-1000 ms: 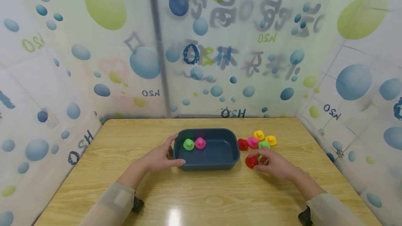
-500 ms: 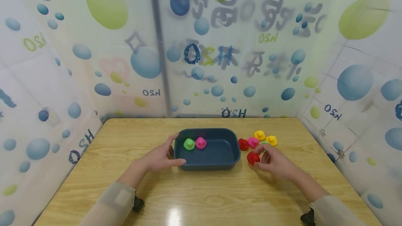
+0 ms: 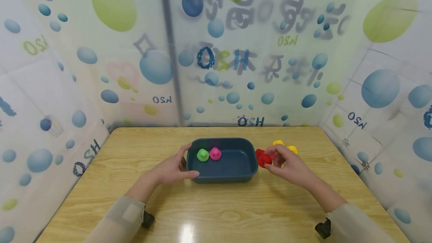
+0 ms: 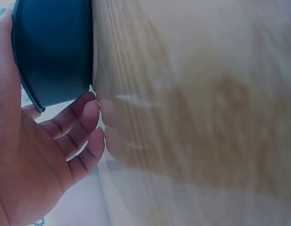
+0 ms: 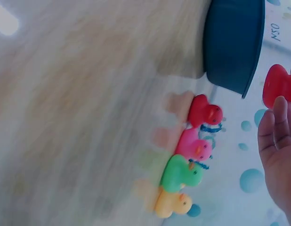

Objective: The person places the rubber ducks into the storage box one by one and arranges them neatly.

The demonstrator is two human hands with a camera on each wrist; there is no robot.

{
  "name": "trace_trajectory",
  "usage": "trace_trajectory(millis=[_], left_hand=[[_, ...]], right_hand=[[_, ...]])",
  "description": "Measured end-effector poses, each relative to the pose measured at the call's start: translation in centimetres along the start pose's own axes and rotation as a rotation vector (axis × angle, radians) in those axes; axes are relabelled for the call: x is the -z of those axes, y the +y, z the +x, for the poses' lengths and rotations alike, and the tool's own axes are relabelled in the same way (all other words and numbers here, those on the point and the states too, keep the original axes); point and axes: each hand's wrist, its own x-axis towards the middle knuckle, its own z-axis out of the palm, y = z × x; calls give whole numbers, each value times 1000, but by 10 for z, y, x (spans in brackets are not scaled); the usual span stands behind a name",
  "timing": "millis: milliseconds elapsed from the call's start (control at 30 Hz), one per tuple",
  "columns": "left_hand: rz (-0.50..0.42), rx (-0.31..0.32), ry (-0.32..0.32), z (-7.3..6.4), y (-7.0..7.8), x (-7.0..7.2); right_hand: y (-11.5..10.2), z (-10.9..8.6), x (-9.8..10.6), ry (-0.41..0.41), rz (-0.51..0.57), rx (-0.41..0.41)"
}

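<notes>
My right hand (image 3: 290, 166) pinches a red rubber duck (image 3: 265, 161) between thumb and fingertips, just off the right end of a dark blue plastic tub (image 3: 222, 179). In the right wrist view this duck (image 5: 276, 87) is held up above the level of the table. My left hand (image 3: 170, 168) grips the tub's left end, thumb over the front rim and forefinger at the back corner; the left wrist view shows its other fingers (image 4: 91, 113) bent low beside the tub wall. Inside the tub, a green duck (image 3: 203, 155) and a pink duck (image 3: 215, 153) sit side by side at the left.
Right of the tub, more ducks stand on the wooden table (image 3: 229, 213): a red one (image 5: 202, 110), a pink one (image 5: 192, 145), a green one (image 5: 181, 173) and two yellow ones (image 3: 278, 143), partly hidden by my right hand in the head view. Patterned curtains (image 3: 233, 96) enclose the table.
My right hand has lifted the red duck off the table and carried it left and up toward the tub's right end. The left hand and the tub have stayed put.
</notes>
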Motion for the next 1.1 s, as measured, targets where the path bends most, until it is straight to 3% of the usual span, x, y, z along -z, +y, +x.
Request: trace_trajectory(millis=[167,767,1100], left_hand=[[-7,-1,-3,0,0,1],[-1,-16,0,0,0,1],[-1,-10,-3,0,0,1]], right_hand=[[-6,14,-9,-5,1,19],[-21,61,-43,-25,0,-39],[-19,85,-64,-42,-40,23]])
